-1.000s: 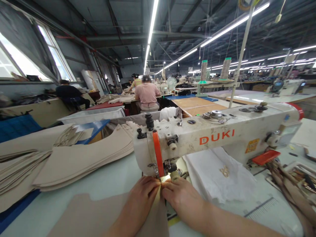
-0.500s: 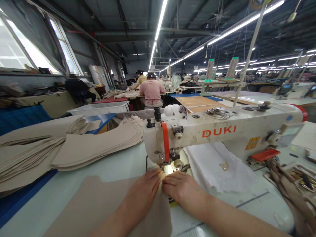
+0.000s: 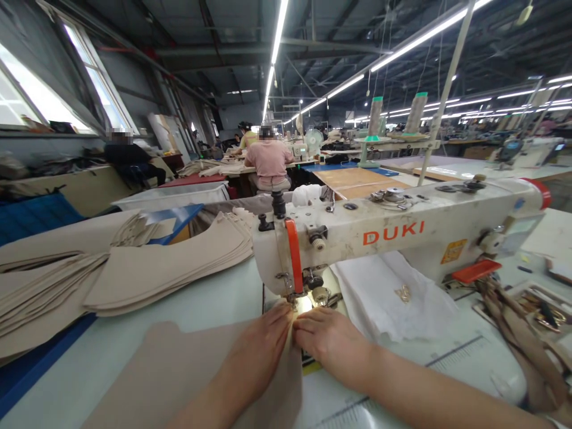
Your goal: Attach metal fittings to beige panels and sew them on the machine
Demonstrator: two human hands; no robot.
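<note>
A white DUKI sewing machine (image 3: 402,232) stands across the table in front of me. A beige fabric piece (image 3: 179,375) lies flat on the table and runs up under the machine's lit needle area (image 3: 306,298). My left hand (image 3: 263,351) presses on the fabric just left of the needle, fingers together and pinching its edge. My right hand (image 3: 330,342) sits right beside it, fingertips touching the same edge of the fabric below the presser foot.
Stacks of cut beige pieces (image 3: 170,268) lie at the left. White cloth (image 3: 393,298) lies under the machine arm. A tray with tools (image 3: 540,310) and fabric strips (image 3: 513,333) sit at right. Thread cones (image 3: 417,113) stand behind. Other workers (image 3: 268,164) sit farther back.
Both hands stay together at the needle on the fabric edge. The view has shifted slightly; more of the beige fabric shows in front than one second ago.
</note>
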